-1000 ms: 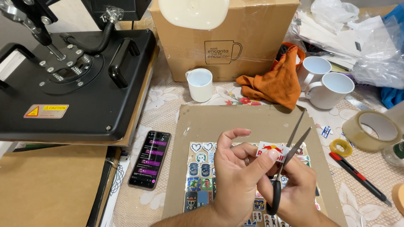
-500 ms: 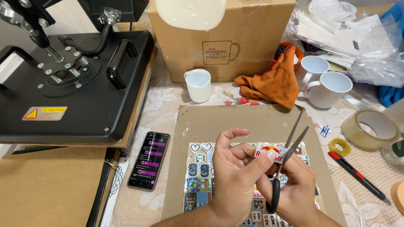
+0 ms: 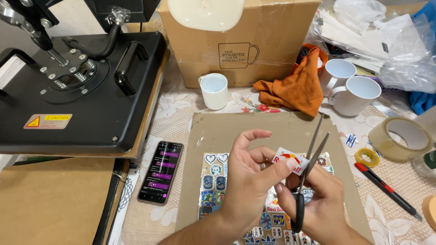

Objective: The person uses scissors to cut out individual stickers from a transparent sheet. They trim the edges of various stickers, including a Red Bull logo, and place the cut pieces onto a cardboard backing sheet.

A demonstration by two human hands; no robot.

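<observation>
Cluttered with mugs, tape rolls and a heat press, the lace-covered table [image 3: 181,104] carries a brown cardboard sheet [image 3: 254,131], the landmark here. Above its middle, the left hand [image 3: 247,181] pinches a small sticker cutout [image 3: 290,162] between thumb and fingers. Just right of it, the right hand [image 3: 318,208] is closed through the handles of scissors [image 3: 309,168], blades parted, long axis pointing away toward the cardboard's far edge, the cutout between them. Compared with a second ago, almost nothing has shifted.

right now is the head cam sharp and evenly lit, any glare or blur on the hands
Head view: soft, even light, faint shadows; left hand, right hand, small sticker cutout and scissors all sharp, no motion blur; slight glare on the tape roll and plastic bags; slight wide-angle stretch at the edges.
</observation>
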